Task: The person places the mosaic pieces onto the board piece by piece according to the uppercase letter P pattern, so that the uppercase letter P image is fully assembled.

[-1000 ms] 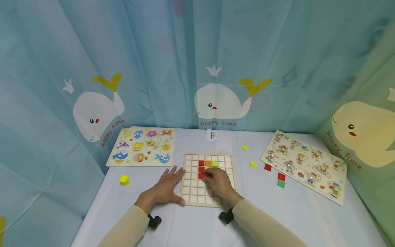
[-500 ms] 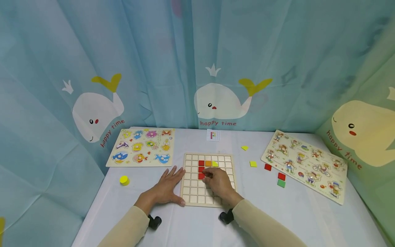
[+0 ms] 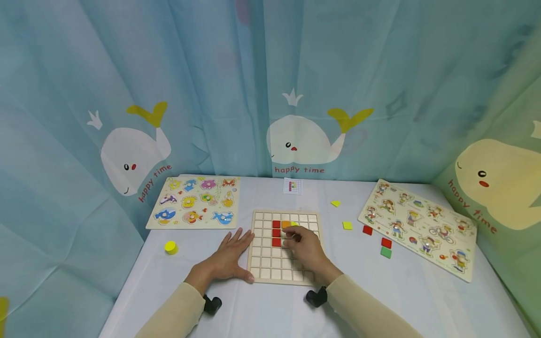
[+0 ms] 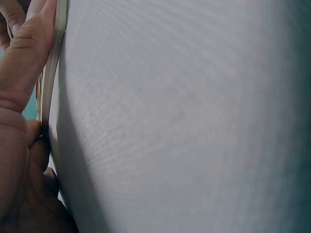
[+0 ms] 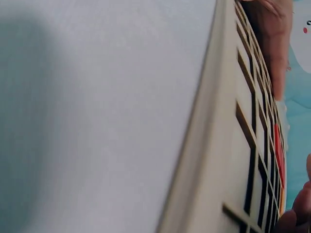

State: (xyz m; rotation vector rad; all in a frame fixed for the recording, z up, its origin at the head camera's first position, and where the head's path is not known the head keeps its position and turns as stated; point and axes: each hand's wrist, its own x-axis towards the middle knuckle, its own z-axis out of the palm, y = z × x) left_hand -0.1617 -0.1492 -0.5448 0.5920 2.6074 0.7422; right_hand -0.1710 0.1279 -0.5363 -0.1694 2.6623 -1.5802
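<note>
The wooden grid board (image 3: 261, 273) lies flat on the table in the head view. My left hand (image 3: 228, 258) rests against its left side, fingers spread and thumb at the near left corner. Three red square tiles (image 3: 276, 233) fill a column of cells, with an orange tile (image 3: 285, 224) and a yellow piece (image 3: 294, 224) beside the top one. Just right of the red tiles, my right hand (image 3: 307, 246) hovers over the board. Its thumb and forefinger are apart, with nothing seen between them; the other fingers curl loosely. In the right wrist view, only its fingertips (image 5: 301, 206) show at the edge.
A pattern card (image 3: 292, 186) lies behind the board. To the right are a yellow triangle (image 3: 336, 203), a yellow square (image 3: 347, 226), red squares (image 3: 367, 230) and a green square (image 3: 386, 252). Picture puzzles (image 3: 198, 224) (image 3: 460, 220) and a yellow cylinder (image 3: 171, 247) flank the board.
My right hand has drawn back slightly to the right from the red tiles, and its thumb and forefinger have parted. My left hand has stayed in place.
</note>
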